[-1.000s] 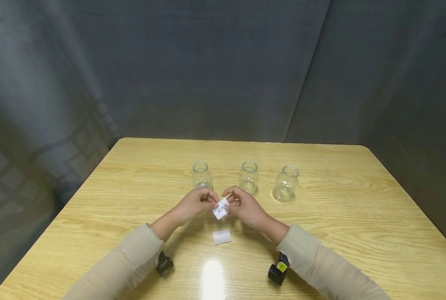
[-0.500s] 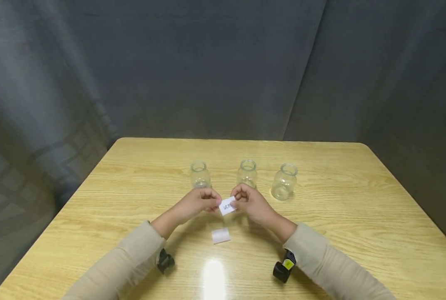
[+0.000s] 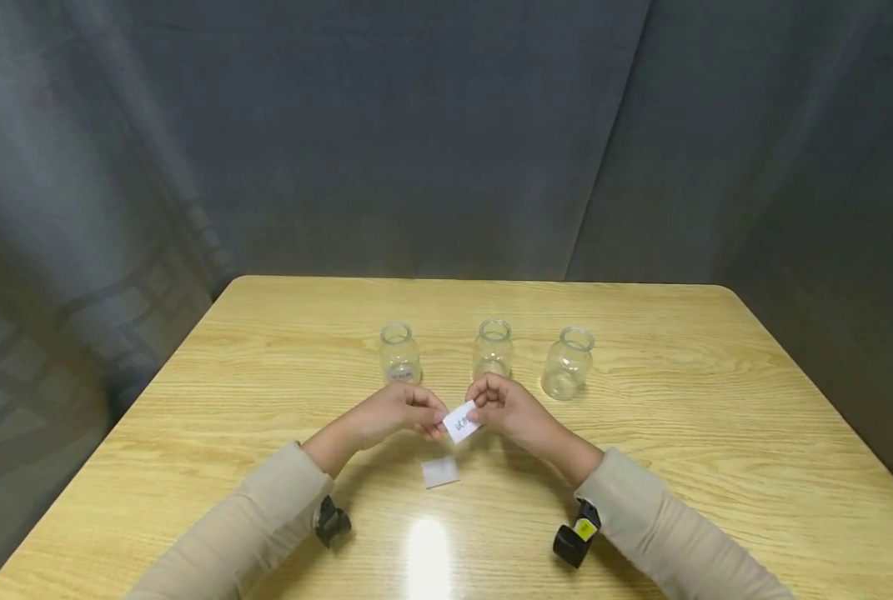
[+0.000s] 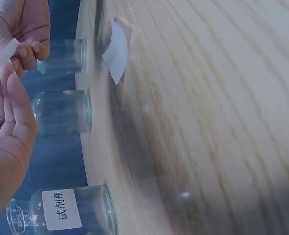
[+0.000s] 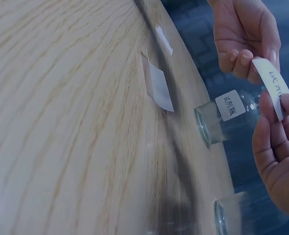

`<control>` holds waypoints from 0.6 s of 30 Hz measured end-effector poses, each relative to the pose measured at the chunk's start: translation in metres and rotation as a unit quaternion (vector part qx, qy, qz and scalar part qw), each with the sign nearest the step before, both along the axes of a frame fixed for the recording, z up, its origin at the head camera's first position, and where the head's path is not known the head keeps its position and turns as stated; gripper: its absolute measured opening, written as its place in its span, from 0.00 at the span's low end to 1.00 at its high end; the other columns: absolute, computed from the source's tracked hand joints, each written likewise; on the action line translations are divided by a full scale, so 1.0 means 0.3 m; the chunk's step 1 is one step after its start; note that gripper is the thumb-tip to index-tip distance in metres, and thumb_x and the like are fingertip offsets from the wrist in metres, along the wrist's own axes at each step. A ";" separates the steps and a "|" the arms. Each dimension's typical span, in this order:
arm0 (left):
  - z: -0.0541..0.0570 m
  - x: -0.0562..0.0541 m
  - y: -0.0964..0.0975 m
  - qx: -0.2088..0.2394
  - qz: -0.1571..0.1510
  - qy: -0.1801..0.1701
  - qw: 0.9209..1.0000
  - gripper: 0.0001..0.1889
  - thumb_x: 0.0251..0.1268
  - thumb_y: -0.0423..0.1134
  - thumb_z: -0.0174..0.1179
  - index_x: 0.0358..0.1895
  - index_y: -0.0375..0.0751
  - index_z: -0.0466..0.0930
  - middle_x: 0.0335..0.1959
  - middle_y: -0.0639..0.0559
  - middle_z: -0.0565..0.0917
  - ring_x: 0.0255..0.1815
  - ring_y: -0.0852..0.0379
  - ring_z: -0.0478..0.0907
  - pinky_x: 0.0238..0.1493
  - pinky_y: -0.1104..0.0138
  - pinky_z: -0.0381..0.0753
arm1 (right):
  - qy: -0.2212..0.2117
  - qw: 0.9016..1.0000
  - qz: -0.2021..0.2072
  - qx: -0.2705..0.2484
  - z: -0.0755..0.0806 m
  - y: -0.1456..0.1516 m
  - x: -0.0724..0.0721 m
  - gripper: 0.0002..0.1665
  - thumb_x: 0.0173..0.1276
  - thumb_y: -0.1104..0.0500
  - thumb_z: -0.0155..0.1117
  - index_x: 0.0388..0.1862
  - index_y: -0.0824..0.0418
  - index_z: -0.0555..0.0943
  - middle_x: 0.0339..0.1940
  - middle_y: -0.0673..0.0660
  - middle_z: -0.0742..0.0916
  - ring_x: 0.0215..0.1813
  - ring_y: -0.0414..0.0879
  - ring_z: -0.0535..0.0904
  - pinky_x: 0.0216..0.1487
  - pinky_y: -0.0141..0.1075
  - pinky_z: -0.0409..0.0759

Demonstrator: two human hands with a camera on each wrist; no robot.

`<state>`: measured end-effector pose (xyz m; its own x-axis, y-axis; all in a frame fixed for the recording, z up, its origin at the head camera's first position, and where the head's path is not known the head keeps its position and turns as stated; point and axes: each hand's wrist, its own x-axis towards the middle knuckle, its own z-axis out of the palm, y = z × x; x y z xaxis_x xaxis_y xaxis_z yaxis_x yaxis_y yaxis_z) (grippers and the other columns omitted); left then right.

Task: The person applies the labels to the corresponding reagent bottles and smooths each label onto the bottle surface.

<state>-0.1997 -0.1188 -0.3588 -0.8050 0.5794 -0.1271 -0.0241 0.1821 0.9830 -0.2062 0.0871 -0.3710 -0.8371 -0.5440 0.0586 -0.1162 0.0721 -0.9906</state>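
Observation:
A small white label (image 3: 459, 422) with dark handwritten-looking characters is held above the table between both hands. My left hand (image 3: 397, 414) pinches its left corner with thumb and fingertips. On the other side, my right hand (image 3: 509, 412) grips the label between thumb and curled fingers, covering part of the writing. In the right wrist view the label (image 5: 272, 88) bends slightly. Beyond the hands a clear glass jar (image 3: 399, 354) stands at left, bearing a white label (image 4: 61, 209) with printed characters. A middle jar (image 3: 494, 348) is partly behind the right hand.
A third clear jar (image 3: 567, 364) stands at the right of the row. A blank-looking white paper piece (image 3: 441, 472) lies nearer, curling up from the wooden table (image 3: 716, 433). The right wrist view also shows a narrow white strip (image 5: 164, 40). Dark curtains (image 3: 431, 150) hang behind.
The label has moved right and a little up, then slightly down, turning between the fingers. My right hand has shifted right with it; the jars and the loose paper stay put.

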 end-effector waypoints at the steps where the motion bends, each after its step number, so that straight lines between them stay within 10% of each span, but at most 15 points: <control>1: 0.000 0.000 0.000 0.002 -0.004 -0.004 1.000 0.10 0.56 0.29 0.52 0.37 0.21 0.73 0.29 0.40 0.79 0.29 0.56 0.77 0.39 0.59 0.76 | -0.002 1.000 0.002 -0.003 -0.002 0.002 -0.001 0.10 0.54 0.74 0.53 0.37 0.75 0.67 0.28 0.59 0.74 0.30 0.42 0.73 0.36 0.39 0.77; 18: -0.008 -0.003 0.011 0.022 -0.012 -0.033 0.999 0.11 0.56 0.28 0.51 0.37 0.18 0.71 0.27 0.47 0.79 0.28 0.59 0.76 0.37 0.61 0.77 | -0.009 1.000 -0.001 -0.010 -0.012 0.013 0.001 0.11 0.53 0.75 0.53 0.36 0.77 0.66 0.27 0.55 0.73 0.29 0.41 0.72 0.34 0.32 0.76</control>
<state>-0.2006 -0.1155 -0.3614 -0.7816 0.6046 -0.1536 -0.0856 0.1400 0.9865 -0.2058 0.0911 -0.3746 -0.8393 -0.5410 0.0537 -0.0973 0.0524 -0.9939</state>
